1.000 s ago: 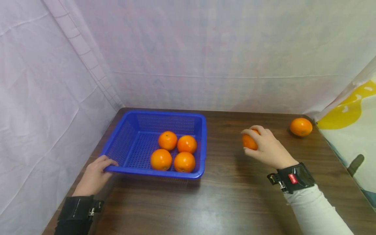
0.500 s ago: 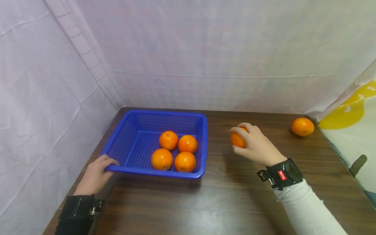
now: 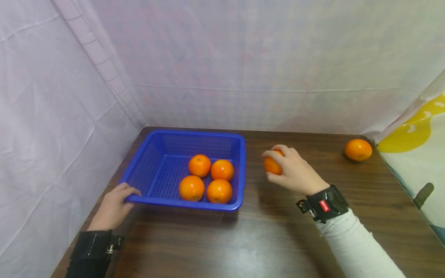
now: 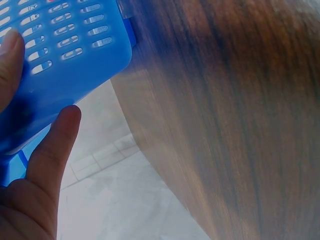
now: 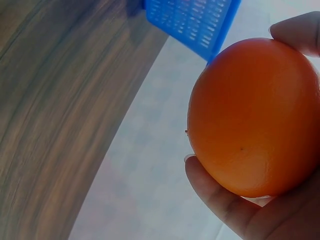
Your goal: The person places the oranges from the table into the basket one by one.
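The blue plastic basket (image 3: 198, 144) stands on the left of the table with several oranges (image 3: 191, 188) gathered toward its right side. My left hand (image 3: 112, 206) grips the rim at the basket's front left corner; in the left wrist view a finger and thumb lie against the perforated blue wall (image 4: 75, 65). To the right of the basket my right hand (image 3: 293, 170) holds a single orange (image 3: 272, 165) above the tabletop. In the right wrist view that orange (image 5: 255, 120) sits between the thumb and fingers, and the palm side is partly hidden.
Another orange (image 3: 358, 150) rests at the table's far right corner. The brown wooden table (image 3: 250, 239) backs onto a pale hanging cloth (image 3: 243, 69), and more white cloth (image 3: 45, 116) hangs along the left side. A yellow-patterned cloth (image 3: 406, 137) borders the right edge.
My right hand has moved left toward the basket, carrying the orange with it. The left hand, the basket and the oranges in it stay in place.
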Demonstrator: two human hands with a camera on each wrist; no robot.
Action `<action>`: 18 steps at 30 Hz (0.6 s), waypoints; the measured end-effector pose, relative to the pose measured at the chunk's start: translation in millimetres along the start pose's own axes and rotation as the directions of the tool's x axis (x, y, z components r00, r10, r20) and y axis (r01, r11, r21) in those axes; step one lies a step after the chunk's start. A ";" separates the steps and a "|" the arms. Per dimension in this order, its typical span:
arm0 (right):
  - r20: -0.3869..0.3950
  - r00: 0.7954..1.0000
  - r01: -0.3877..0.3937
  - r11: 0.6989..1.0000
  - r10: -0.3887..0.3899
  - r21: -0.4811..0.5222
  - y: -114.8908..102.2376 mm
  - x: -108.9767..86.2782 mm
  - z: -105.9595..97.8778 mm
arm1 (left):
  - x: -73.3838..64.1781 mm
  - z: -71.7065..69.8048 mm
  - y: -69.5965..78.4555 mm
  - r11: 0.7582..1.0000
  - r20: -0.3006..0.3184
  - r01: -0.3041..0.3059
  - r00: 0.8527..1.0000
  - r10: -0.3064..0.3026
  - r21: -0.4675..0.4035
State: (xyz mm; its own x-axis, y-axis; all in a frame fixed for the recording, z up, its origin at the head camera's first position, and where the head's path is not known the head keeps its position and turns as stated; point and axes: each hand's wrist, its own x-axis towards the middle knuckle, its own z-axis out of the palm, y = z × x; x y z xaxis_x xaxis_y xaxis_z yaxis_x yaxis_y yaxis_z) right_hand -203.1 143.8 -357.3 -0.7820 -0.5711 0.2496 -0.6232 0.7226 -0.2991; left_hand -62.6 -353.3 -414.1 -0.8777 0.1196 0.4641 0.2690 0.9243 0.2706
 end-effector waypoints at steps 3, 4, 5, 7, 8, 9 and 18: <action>-0.001 1.000 0.009 1.000 -0.009 0.002 -6.1 3.4 -0.3 | 0.5 -0.6 1.0 1.000 0.008 0.010 1.000 -0.010 0.000; 0.000 1.000 0.012 1.000 -0.012 0.004 -8.1 4.6 -0.3 | 0.5 -0.7 1.1 1.000 0.011 0.012 1.000 -0.012 0.003; 0.001 1.000 0.017 1.000 -0.017 0.006 -9.9 6.0 -0.2 | 0.6 -0.9 1.4 1.000 0.016 0.017 1.000 -0.017 0.001; 0.001 1.000 0.026 1.000 -0.026 0.005 -13.9 9.0 -0.3 | 0.7 -1.0 1.8 1.000 0.024 0.021 0.999 -0.021 0.001; 0.000 1.000 0.031 1.000 -0.031 0.005 -15.9 10.6 -0.6 | 0.8 -0.9 1.6 1.000 0.024 0.019 1.000 -0.019 0.001; -0.004 0.999 0.040 0.999 -0.040 0.004 -17.9 12.1 -0.7 | 0.8 -0.7 1.2 1.000 0.024 0.017 1.000 -0.017 -0.002; 0.001 0.995 0.101 0.995 -0.101 -0.011 -37.2 27.7 -0.9 | 0.8 -1.4 1.1 1.000 0.020 0.022 1.000 -0.022 -0.006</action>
State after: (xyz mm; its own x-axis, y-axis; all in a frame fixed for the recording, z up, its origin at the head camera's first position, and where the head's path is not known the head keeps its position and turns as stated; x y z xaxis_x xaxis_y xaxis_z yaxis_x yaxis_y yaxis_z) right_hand -201.6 101.5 -338.4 -0.7151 -0.6414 0.2779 -0.6988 0.6656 -0.2619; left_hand -62.5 -352.7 -412.2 -0.8912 0.1068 0.4408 0.2521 0.9246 0.2856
